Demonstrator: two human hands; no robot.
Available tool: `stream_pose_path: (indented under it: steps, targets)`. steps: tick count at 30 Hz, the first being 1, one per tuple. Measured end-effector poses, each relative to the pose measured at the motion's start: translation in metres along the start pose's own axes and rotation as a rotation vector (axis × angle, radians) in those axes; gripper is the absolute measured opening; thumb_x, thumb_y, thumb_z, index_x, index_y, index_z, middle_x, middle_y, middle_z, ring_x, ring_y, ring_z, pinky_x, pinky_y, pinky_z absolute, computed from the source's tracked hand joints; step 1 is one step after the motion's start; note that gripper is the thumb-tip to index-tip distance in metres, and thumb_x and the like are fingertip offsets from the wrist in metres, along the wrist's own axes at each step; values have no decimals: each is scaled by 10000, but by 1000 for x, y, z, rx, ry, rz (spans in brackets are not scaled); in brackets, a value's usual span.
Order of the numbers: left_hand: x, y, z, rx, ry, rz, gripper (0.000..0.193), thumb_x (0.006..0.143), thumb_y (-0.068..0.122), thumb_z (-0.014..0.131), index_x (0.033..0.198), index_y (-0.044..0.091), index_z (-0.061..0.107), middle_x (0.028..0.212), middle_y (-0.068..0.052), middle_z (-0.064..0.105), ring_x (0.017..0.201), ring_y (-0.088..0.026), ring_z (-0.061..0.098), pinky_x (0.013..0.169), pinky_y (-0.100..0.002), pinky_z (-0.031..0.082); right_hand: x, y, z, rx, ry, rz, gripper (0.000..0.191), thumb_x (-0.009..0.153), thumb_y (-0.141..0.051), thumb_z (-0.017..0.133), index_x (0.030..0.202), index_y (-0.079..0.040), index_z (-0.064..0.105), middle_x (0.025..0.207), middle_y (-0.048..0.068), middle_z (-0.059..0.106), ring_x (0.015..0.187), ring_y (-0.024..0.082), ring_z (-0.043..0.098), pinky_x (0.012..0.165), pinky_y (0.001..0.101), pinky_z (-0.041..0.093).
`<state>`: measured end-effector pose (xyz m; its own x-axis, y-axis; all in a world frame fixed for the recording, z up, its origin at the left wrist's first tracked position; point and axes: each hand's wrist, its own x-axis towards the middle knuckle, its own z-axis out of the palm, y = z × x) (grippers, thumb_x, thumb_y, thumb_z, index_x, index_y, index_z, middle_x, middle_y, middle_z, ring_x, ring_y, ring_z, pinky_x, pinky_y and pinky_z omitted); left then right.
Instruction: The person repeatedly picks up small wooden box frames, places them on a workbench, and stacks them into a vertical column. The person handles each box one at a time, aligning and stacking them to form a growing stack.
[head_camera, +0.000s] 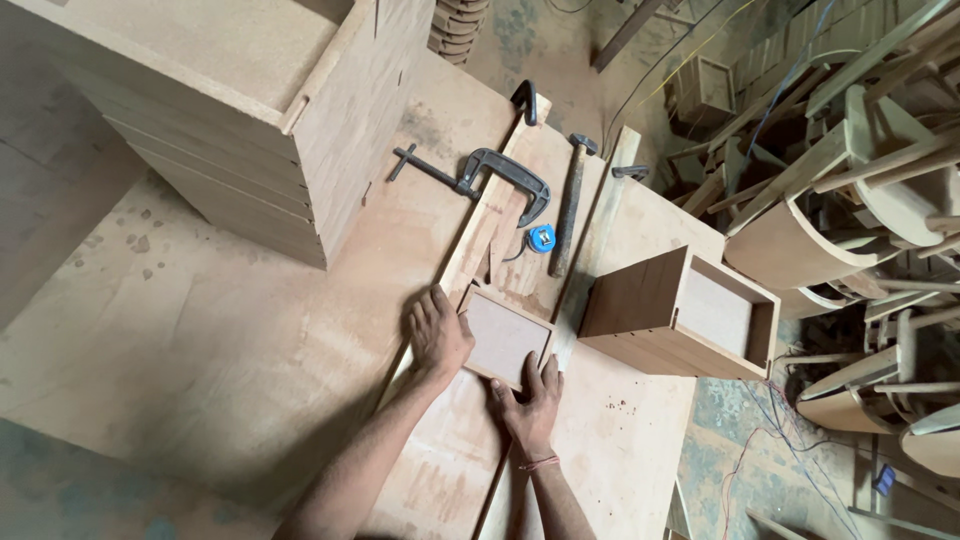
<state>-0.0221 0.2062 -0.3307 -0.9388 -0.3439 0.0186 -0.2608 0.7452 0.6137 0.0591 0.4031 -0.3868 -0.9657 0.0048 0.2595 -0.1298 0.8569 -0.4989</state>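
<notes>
Small framed wooden panel (507, 335), a shallow tray-like rectangle with a raised rim, lies flat on the desk (230, 330) right between my hands, tilted so its long axis runs from upper left to lower right. My left hand (437, 332) rests flat and spread against its left short edge, fingers pointing up along the long wooden batten (487, 205) that the panel butts against. My right hand (528, 400) lies palm down at the lower long edge, fingers spread and touching the rim; a thin red thread circles that wrist. Neither hand grips anything; both press open against the frame, and both are about equally near, the panel sitting just ahead of them. Farther up the batten a dark metal C-clamp (505, 180) pins it to the desk, its screw handle sticking out to the left. Just right of the clamp lies a hammer (570, 205), handle pointing toward me, with a small round blue tape measure (541, 238) beside its handle. To the right of the panel, apart from it, an open wooden box (680, 315) rests on its side, mouth facing right. At upper left stands a large stack of wooden drawer-like cases (250, 110). Beyond the desk's right edge is a heap of curved wooden chair parts (850, 180). I see no labels or signs.
</notes>
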Motion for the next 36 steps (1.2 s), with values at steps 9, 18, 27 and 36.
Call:
stream_pose_path:
  steps: [9,18,27,36]
  targets:
    - [6,5,7,9,16,-53,687,833,255,746,1347,-96,456,1196,-247,558,1116,-375,536,969,-492,421,9,5,4,12,7,-9,816,776,-431,848,1380,52,588,1497,367,444,1444,478,386,1203,559,261]
    - [14,11,9,65,-5,-77,594,854,314,752,1215,-98,523,1103,-237,573,1041,-318,541,912,-454,436,21,7,2,-9,9,-19,828,773,-444,843,1382,55,586,1488,376,441,1445,482,375,1199,569,250]
    - [10,27,-6,65,61,-99,540,831,334,762,1131,-66,556,1091,-237,583,1051,-346,550,931,-482,435,28,-3,-11,-22,37,-58,831,790,-472,827,1383,56,579,1468,387,453,1413,503,402,1183,581,277]
    - [-26,59,-31,71,152,-6,402,764,156,776,1149,150,661,1475,-252,446,1391,-437,366,1018,-575,347,20,-13,-44,170,-5,116,845,762,-403,857,1423,16,537,1532,364,354,1426,484,340,1164,505,286]
